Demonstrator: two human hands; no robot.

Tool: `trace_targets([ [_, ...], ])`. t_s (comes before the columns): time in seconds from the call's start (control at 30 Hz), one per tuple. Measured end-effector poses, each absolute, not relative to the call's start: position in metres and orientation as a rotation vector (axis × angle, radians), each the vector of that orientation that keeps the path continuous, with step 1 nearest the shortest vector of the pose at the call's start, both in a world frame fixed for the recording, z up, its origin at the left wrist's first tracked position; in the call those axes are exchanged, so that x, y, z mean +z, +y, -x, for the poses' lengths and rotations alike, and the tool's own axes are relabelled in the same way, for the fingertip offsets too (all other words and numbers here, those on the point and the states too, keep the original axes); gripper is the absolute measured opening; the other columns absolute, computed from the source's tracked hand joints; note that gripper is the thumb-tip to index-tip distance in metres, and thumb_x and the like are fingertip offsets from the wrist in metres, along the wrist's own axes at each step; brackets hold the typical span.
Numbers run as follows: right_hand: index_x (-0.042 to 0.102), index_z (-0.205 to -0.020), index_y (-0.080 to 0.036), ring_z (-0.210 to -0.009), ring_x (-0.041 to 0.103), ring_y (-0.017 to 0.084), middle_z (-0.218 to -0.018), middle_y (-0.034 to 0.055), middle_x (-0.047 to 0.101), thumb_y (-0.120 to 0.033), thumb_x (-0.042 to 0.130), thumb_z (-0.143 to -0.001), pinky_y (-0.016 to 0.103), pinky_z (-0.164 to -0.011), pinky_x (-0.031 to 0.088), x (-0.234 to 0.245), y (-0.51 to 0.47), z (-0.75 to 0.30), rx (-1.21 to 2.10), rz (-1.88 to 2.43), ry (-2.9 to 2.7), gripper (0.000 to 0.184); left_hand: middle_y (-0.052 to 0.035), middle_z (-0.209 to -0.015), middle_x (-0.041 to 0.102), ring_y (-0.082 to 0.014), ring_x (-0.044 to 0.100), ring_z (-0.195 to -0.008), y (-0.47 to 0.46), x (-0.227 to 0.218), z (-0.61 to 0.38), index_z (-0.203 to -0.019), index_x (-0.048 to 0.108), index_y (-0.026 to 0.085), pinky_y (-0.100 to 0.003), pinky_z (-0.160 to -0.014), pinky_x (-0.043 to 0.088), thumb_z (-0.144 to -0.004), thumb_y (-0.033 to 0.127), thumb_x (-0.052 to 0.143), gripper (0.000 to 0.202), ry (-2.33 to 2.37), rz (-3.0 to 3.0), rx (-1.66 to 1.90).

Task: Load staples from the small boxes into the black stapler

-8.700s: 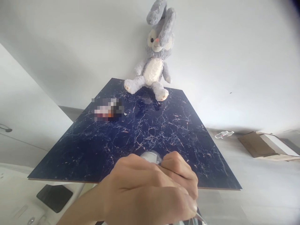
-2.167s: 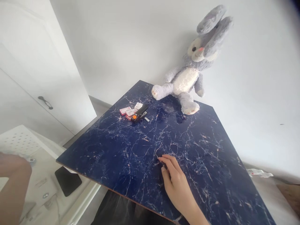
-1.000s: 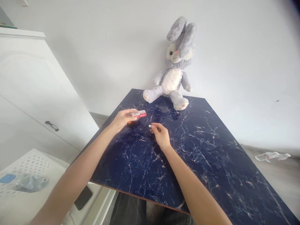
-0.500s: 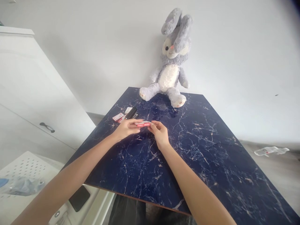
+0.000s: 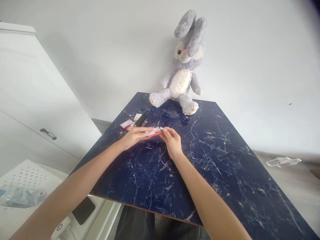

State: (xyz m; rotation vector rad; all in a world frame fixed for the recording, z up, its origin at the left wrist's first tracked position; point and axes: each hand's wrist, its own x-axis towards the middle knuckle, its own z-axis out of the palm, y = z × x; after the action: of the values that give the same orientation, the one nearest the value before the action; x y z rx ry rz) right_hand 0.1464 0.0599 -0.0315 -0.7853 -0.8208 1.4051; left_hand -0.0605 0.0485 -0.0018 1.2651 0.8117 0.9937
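Note:
My left hand grips a small red and white box just above the dark blue marble table. At the box's right end, my right hand pinches a tiny white piece with thumb and forefinger. Behind my left hand lie a black stapler and two more small red and white boxes on the table.
A grey plush rabbit sits against the wall at the table's far edge. A white cabinet stands at the left. Below left are a white perforated surface with a crumpled plastic bottle and a black phone. Another plastic bottle lies on the floor, right.
Both hands reached to the stapler's spot; my left hand picked up a small box and my right a tiny white piece. They met, and the box is now tilted slightly up.

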Motion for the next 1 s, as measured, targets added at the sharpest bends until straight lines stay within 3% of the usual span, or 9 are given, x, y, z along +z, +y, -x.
trace_targets([
  [0.23,0.071,-0.095,-0.017,-0.090,0.072,0.018,-0.096,0.0044,0.074,-0.042,0.082,-0.074,0.037,-0.094,0.059,-0.033,0.059,-0.146,1.401,0.835,-0.890,0.035,-0.0120,-0.136,0.063,-0.0287,0.061,-0.124,0.046,-0.002,0.059,-0.131,0.064,0.024,-0.048,-0.103,0.053,-0.083,0.026,0.077,0.049,0.858,-1.195,1.024],
  [0.4,0.070,-0.098,-0.017,-0.092,0.072,0.019,-0.098,0.0044,0.073,-0.045,0.081,-0.074,0.036,-0.091,0.061,-0.037,0.061,-0.147,1.420,0.863,-0.970,0.038,-0.0110,-0.134,0.065,-0.0259,0.062,-0.124,0.046,0.000,0.058,-0.122,0.070,0.020,-0.038,-0.104,0.053,-0.087,0.023,0.072,0.035,0.789,-1.098,1.063],
  [0.57,0.069,-0.100,-0.017,-0.091,0.072,0.018,-0.099,0.0045,0.073,-0.046,0.080,-0.075,0.035,-0.090,0.061,-0.037,0.060,-0.145,1.409,0.874,-0.984,0.039,-0.0103,-0.125,0.070,-0.0236,0.067,-0.115,0.048,0.000,0.057,-0.117,0.073,0.018,-0.036,-0.102,0.056,-0.086,0.017,0.071,0.031,0.846,-1.037,1.093],
  [0.77,0.069,-0.100,-0.020,-0.085,0.072,0.022,-0.094,0.0053,0.076,-0.047,0.076,-0.078,0.039,-0.086,0.060,-0.030,0.061,-0.153,1.185,0.991,-1.152,0.035,-0.0117,-0.114,0.074,-0.0233,0.071,-0.102,0.055,-0.009,0.059,-0.108,0.074,0.015,-0.034,-0.087,0.062,-0.081,0.025,0.078,0.029,1.069,-1.082,1.186],
  [1.0,0.075,-0.101,-0.024,-0.086,0.072,0.024,-0.096,0.0058,0.077,-0.046,0.072,-0.082,0.038,-0.086,0.056,-0.020,0.056,-0.160,0.841,1.159,-1.375,0.029,-0.0114,-0.109,0.075,-0.0248,0.072,-0.101,0.054,-0.009,0.062,-0.104,0.075,0.016,-0.036,-0.085,0.062,-0.076,0.032,0.083,0.033,1.070,-1.128,1.176],
])
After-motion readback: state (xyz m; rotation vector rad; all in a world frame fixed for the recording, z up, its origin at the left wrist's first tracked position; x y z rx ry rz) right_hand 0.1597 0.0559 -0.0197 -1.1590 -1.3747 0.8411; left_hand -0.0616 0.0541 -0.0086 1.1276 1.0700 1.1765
